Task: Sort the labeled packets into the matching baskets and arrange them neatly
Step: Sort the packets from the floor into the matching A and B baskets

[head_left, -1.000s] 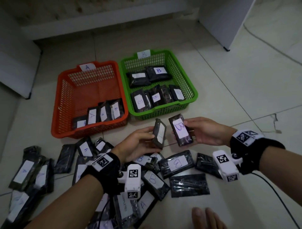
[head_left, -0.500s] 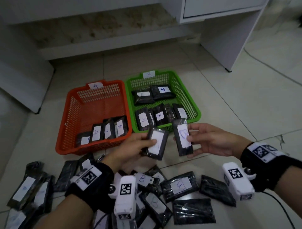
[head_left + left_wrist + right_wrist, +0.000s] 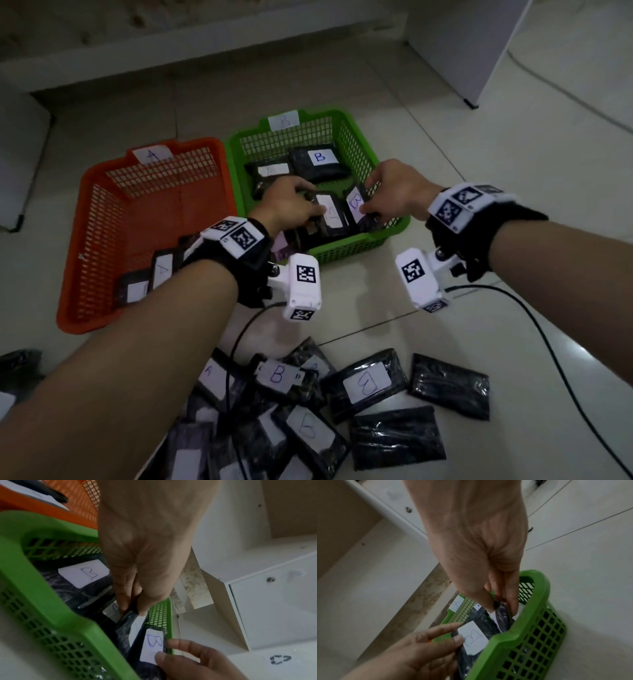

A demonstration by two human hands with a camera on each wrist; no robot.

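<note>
2 B packets are being seated upright in the green basket (image 3: 394,224), one pinched in the left hand (image 3: 291,205) and one in the right hand (image 3: 397,195) (near row, 6 o'clock side); release and squaring are called for next.

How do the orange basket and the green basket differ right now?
The orange plastic mesh basket is tagged A; the green plastic mesh basket is tagged B. The orange one holds one short row of black packets at its near wall; the green one holds packets front and back. Both hands, left hand and right hand, each gripping a packet, are in the green one, none in the orange. Both stand side by side on the floor.
</note>
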